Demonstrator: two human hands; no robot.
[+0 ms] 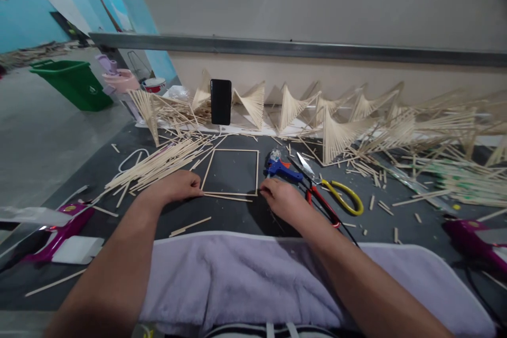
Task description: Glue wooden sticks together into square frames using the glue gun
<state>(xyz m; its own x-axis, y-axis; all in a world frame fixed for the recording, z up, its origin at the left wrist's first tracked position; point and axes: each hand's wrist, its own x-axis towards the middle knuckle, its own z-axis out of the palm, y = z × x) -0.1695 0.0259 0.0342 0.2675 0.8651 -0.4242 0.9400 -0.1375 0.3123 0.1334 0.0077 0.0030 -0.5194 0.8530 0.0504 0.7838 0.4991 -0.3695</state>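
Observation:
A square frame of thin wooden sticks (258,171) lies flat on the dark table in front of me. My left hand (180,187) is closed, its fingertips pinching the frame's near left corner. A loose wooden stick (229,198) slants just below the near side, one end by those fingertips. By the near right corner, my right hand (281,198) has its fingers curled and pressed together; whatever they hold is hidden. Just beyond it lie a blue hot glue gun (283,169), yellow-handled scissors (343,198) and a red-handled cutting tool (322,206).
Wooden sticks (162,163) are heaped on the left. A phone (221,102) stands upright at the back, beside several twisted stick models (336,134). Magenta tools (65,232) sit at both sides. A lilac towel (237,280) covers the near edge; a green bin (75,84) stands beyond.

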